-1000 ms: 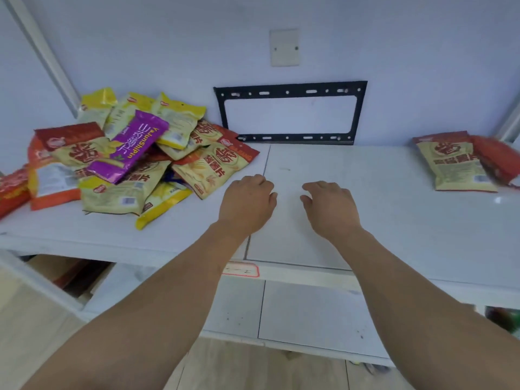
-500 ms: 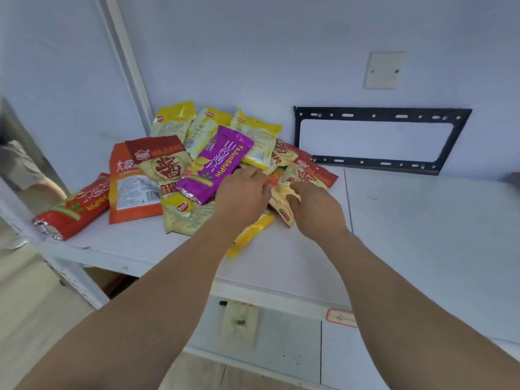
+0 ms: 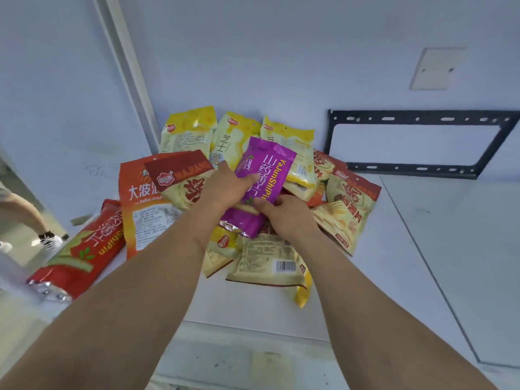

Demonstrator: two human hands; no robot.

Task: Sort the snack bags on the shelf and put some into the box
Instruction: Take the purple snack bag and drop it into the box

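Lifted off the pile (image 3: pixel 253 257) since before: purple bag (image 3: pixel 263 178), gripped by left hand (image 3: pixel 225 190), thumb across front; right hand (image 3: pixel 284 215) pinching its lower edge above shelf (image 3: pixel 422 249).

- We see a purple bag (image 3: pixel 263 175) printed with yellow and white lettering, with a silver crimped end.
- We see an orange bag (image 3: pixel 140 204) with white characters and a pale panel of small text.
- We see a red bag (image 3: pixel 84 257) with yellow lettering, a green stripe and a silver end.
- We see three bags at the back (image 3: pixel 236 136), yellow on top fading to cream.
- We see cream bags with dark red bands (image 3: pixel 351 204) and red characters.
- We see a white shelf (image 3: pixel 450 249), a pale wall and a black metal frame (image 3: pixel 416 119).
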